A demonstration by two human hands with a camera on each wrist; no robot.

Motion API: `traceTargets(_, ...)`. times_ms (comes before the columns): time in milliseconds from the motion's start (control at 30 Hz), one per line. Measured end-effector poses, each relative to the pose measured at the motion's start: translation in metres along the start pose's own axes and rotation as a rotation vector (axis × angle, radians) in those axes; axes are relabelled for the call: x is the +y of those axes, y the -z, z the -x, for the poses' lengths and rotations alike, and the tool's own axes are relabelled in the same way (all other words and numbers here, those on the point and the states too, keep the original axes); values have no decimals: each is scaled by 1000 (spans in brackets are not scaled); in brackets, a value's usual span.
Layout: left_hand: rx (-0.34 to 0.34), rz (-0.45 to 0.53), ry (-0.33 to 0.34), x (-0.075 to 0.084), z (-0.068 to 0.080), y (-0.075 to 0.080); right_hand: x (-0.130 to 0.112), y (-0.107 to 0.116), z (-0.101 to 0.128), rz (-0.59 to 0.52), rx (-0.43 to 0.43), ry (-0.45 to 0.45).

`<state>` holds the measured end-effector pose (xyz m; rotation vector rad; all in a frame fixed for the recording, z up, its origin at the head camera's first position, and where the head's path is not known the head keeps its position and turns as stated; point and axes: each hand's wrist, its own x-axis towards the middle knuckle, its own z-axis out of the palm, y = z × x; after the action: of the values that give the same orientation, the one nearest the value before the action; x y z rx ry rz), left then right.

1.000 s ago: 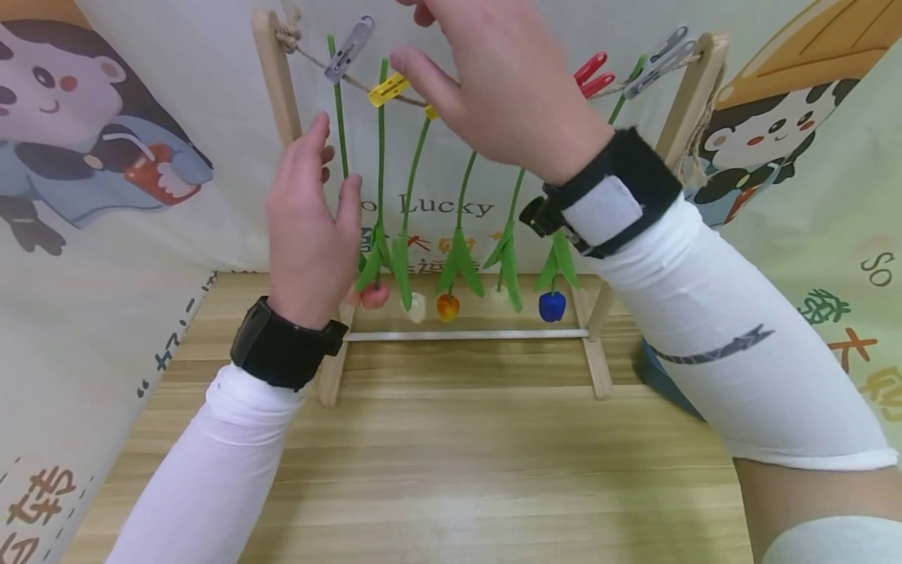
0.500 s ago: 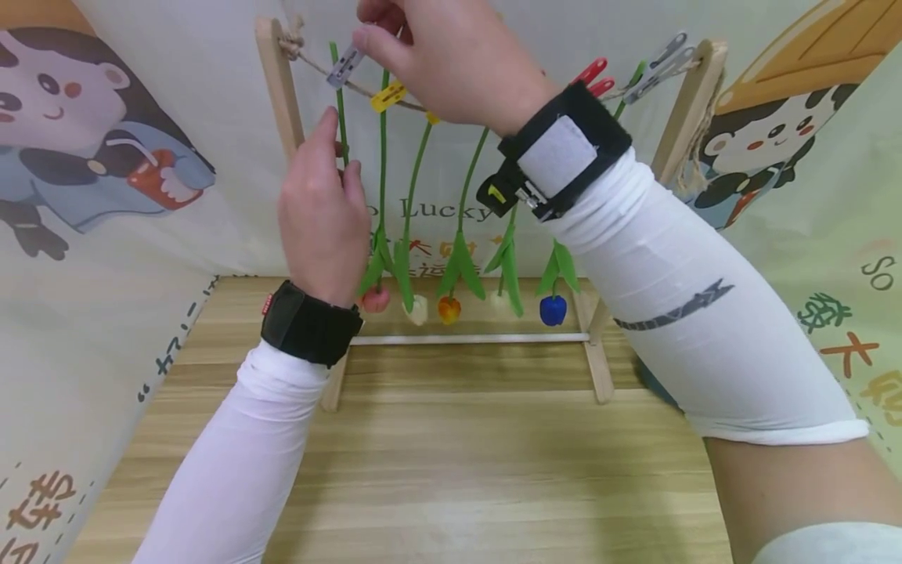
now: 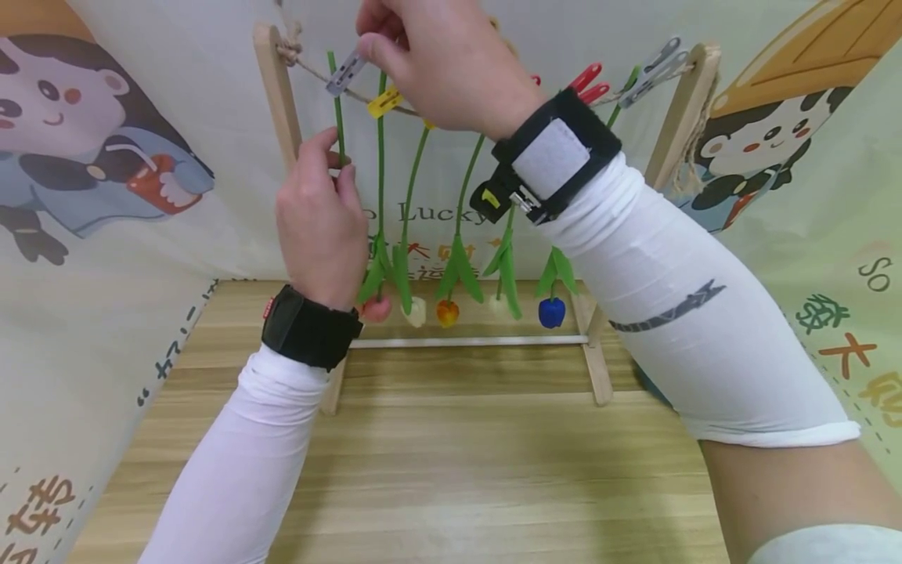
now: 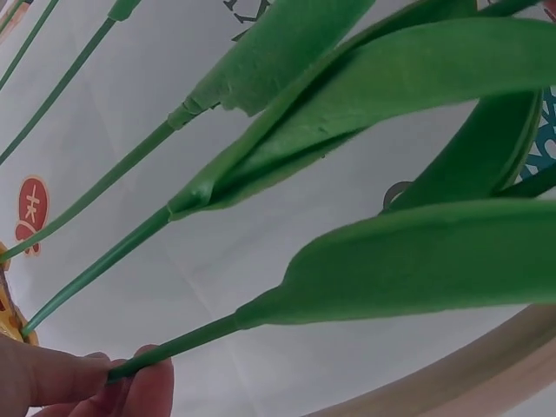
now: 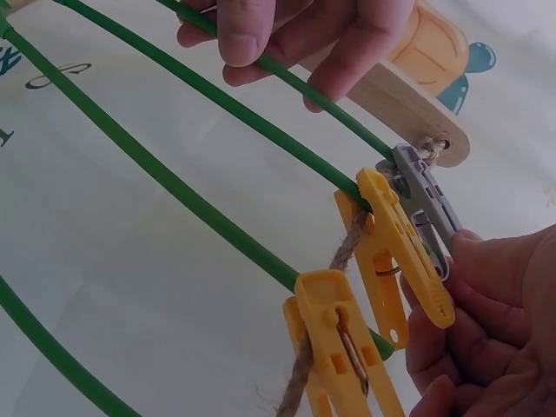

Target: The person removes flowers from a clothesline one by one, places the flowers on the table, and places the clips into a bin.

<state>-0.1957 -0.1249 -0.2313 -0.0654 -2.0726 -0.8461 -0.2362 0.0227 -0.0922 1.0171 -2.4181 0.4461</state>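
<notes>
My left hand (image 3: 320, 223) pinches the green stem (image 4: 187, 339) of the leftmost artificial tulip between thumb and fingers. At the left end of a twine rope (image 3: 310, 69), a grey clothespin (image 3: 347, 73) clips the top of that stem. My right hand (image 3: 451, 66) holds the handles of this clothespin between thumb and curled fingers, as the right wrist view shows. Just beside it are a yellow clothespin (image 5: 395, 252) and a second yellow clothespin (image 5: 334, 321), each on the rope with a stem. The leftmost tulip's bloom is mostly hidden behind my left hand.
A wooden frame (image 3: 277, 94) carries the rope above a wooden table (image 3: 451, 470). Upside-down tulips hang along it, including an orange bloom (image 3: 447, 313) and a blue bloom (image 3: 552, 312). Further right are a red clothespin (image 3: 588, 82) and another grey clothespin (image 3: 651, 74). A printed cloth stands behind.
My right hand has moved left and down onto the left grey clothespin and now holds its handles. My left hand has shifted slightly right, and its fingers have closed on the stem.
</notes>
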Motion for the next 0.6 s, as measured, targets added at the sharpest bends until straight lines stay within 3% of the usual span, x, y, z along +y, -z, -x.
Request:
traceTargets(367, -20, 43, -14, -5, 10, 10, 7, 7, 7, -59, 95, 56)
traceTargets(600, 3, 67, -56, -7, 24, 28, 6, 17, 35, -110, 166, 102)
